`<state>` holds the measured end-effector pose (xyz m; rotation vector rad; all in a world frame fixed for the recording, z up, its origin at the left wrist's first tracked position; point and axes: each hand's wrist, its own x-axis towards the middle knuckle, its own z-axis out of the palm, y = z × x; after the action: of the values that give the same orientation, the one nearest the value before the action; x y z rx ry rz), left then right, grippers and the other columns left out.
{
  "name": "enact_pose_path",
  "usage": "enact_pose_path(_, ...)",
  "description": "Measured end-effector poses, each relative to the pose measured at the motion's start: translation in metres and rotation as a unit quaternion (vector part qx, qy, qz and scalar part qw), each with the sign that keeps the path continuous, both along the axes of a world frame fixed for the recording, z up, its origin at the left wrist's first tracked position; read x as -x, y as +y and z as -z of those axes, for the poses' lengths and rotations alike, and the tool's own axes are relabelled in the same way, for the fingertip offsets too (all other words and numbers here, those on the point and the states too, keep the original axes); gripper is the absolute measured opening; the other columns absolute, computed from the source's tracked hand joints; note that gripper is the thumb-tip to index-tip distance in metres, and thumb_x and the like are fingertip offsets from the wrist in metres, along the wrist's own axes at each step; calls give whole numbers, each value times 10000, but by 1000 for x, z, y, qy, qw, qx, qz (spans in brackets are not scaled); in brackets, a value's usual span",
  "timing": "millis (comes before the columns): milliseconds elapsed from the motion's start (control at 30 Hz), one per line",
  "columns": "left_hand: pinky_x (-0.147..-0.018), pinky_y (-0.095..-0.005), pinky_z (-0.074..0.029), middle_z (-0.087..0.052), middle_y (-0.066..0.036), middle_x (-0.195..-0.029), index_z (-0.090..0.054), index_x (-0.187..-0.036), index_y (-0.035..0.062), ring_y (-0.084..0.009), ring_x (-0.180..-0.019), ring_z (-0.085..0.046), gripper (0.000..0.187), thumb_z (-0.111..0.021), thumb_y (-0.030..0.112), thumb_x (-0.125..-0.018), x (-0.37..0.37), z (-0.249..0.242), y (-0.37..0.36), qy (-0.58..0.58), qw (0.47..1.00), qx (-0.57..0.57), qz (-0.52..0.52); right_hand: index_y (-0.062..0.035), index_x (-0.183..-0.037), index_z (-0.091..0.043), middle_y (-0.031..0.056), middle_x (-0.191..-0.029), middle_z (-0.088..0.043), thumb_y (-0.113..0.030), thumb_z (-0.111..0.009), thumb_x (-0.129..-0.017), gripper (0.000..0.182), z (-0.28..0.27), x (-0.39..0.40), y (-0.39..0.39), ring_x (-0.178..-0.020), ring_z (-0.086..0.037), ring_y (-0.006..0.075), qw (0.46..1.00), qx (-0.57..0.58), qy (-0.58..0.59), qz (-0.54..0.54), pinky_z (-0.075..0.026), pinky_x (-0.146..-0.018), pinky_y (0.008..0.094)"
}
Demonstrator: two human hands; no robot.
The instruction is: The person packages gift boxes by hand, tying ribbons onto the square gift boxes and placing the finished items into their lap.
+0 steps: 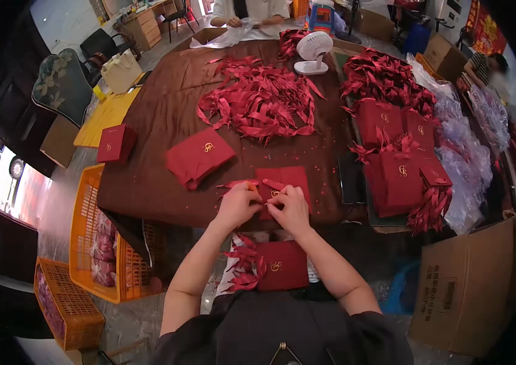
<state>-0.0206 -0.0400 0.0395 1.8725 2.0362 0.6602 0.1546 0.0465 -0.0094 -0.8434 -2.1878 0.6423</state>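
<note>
Near the front edge of the table, a flat red paper gift bag (pixel 296 176) with a gold logo lies under both hands. My left hand (pixel 239 205) is closed in a pinch at the bag's left side, on a red ribbon (pixel 231 184); a small orange bit shows by its fingertips, too small to name. My right hand (pixel 291 210) pinches close beside it, over the bag's logo, with red ribbon at its fingers. The fingertips hide the exact grip. On my lap rest another red bag (pixel 288 266) and a bunch of red ribbons (pixel 247 261).
A ribbon heap (pixel 264 100) and stacked bags (pixel 200 157) lie on the brown tablecloth (pixel 148 182). A white fan (pixel 314 52) stands farther back. More bags (pixel 392 182) are piled right. Orange crates (pixel 87 201) stand left, a cardboard box (pixel 468 289) right. A person sits opposite.
</note>
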Motion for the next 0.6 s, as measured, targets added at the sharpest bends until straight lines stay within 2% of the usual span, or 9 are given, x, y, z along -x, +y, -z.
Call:
enact_pose_path(167,-840,-435,-528,-617,-133,-1034,-736,-973,66,-342,-1038,-601,191,-713,135,-796,-8,13,-4,84,991,-102,13,-99,-820,-755,58,-876,-629,-170,-790,-727,122,-2,-5,6,-863,-583,278,998,14,-6,-61,-505,-754,408)
enact_pose_path(300,-808,-448,-530,-616,-140,-1027,-715,-969,49,-352,-986,-599,181,-693,110,-801,-16,30,-5,145,974,-175,1,-89,-839,-754,62,-864,-631,-169,-788,-741,131,1,-5,4,-857,-584,282,998,10,-13,-61,-501,-752,408)
enact_pose_path(400,-795,-448,-529,-618,-136,-1018,-719,-957,52,-348,-951,-599,166,-693,106,-803,-13,34,-9,91,980,-178,-7,-100,-865,-768,48,-881,-605,-230,-794,-763,167,3,-4,3,-896,-575,279,998,22,-23,-53,-491,-802,440)
enact_pose_path(500,-779,-439,-528,-617,-133,-994,-727,-950,59,-340,-945,-604,160,-699,106,-799,-8,28,-8,120,976,-180,32,-101,-943,-750,61,-924,-599,-249,-815,-752,250,-2,-9,8,-933,-569,287,994,43,-12,-104,-490,-833,441)
enact_pose_path(567,-771,-433,-527,-617,-130,-978,-731,-940,63,-334,-944,-605,152,-701,104,-797,-4,23,-10,144,971,-189,28,-87,-1029,-701,82,-973,-600,-183,-851,-707,368,-10,-12,12,-923,-574,265,997,-19,28,-70,-519,-775,378)
enact_pose_path(600,-763,-426,-526,-618,-126,-962,-736,-930,68,-329,-943,-606,144,-703,103,-794,-3,22,-11,165,966,-198,24,-84,-1126,-652,98,-1069,-564,-143,-863,-691,487,-18,-15,9,-965,-568,252,992,91,35,-85,-536,-762,356)
